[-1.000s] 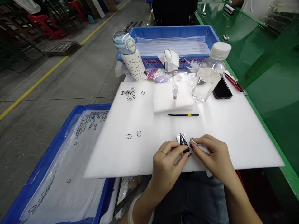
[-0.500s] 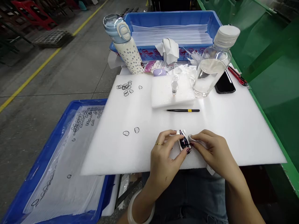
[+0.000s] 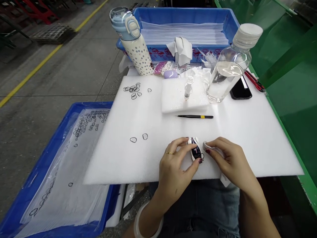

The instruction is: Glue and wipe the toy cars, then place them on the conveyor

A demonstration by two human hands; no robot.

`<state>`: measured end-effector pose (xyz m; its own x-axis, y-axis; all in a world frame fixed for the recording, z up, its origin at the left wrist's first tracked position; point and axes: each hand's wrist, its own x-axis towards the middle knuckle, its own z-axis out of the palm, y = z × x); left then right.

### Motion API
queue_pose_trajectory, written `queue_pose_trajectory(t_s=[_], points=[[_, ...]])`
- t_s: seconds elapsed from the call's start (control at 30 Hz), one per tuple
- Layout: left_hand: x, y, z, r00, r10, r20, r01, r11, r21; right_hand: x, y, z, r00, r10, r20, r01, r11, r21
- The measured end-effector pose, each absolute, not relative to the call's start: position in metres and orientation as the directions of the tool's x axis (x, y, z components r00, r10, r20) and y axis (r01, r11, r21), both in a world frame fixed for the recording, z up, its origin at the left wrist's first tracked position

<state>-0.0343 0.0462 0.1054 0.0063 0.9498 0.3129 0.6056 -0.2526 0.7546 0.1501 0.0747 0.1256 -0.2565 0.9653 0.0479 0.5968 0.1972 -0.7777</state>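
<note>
Between the thumb and fingers of my left hand (image 3: pixel 175 160) is a small white and black toy car (image 3: pixel 196 151), held just over the white foam sheet (image 3: pixel 151 162). A thin dark ring sticks out at the car's lower right end, by my thumb. My right hand (image 3: pixel 226 158) pinches a folded white tissue (image 3: pixel 206 145) a little to the right of the car, apart from it. The tissue's loose end hangs below my right palm. Beyond the hands lie black tweezers (image 3: pixel 194 116) with a yellow band. Two black rings (image 3: pixel 133 139) rest left of my hands.
A foam block (image 3: pixel 173 102) bears a small syringe (image 3: pixel 188 87). Behind are a clear bottle (image 3: pixel 226 76), a dotted flask (image 3: pixel 137 54), a phone (image 3: pixel 241 91), a red cutter (image 3: pixel 255 81) and a blue bin (image 3: pixel 183 13). A blue tray (image 3: pixel 71 110) with several rings stands lower left.
My right hand with the tissue has drawn slightly right, away from the car. My left hand still holds the car in about the same place. The view has shifted a little.
</note>
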Motion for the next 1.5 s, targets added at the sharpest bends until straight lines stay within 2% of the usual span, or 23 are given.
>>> queue_pose_trajectory(t_s=[1.5], points=[[-0.0396,0.0481,0.1086,-0.003,0.97,0.243,0.56,-0.2,0.804,0.1448,0.0764,0.1323,-0.265,0.959,-0.098,0.569,0.074,-0.819]])
